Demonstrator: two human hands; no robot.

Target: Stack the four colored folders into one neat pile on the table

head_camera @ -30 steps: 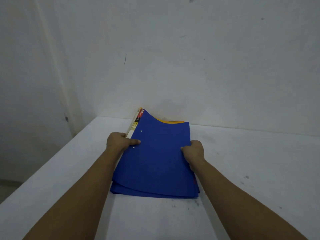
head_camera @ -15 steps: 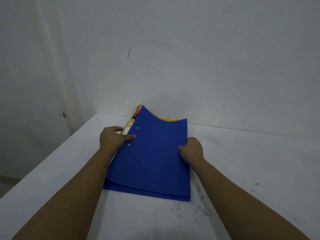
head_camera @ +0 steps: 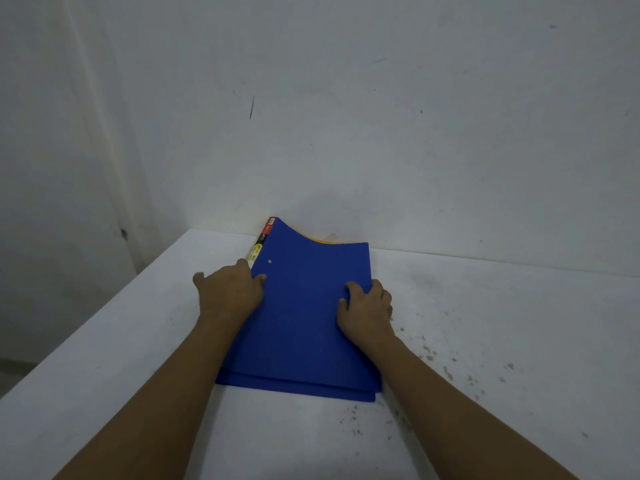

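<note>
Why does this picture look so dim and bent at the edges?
Head view: dim, flat bluish light, no glare, only a faint shadow on the wall behind the blue folder; the wide lens stretches both forearms; the left hand looks slightly motion-blurred, the right hand sharper.

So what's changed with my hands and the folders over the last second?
The left hand has opened, fingers now spread at the blue folder pile's left edge. The right hand stays curled on the right edge. The pile still lies on the white table.

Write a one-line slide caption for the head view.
Both hands, left and right, press the sides of a blue-topped folder pile on a white table.
</note>
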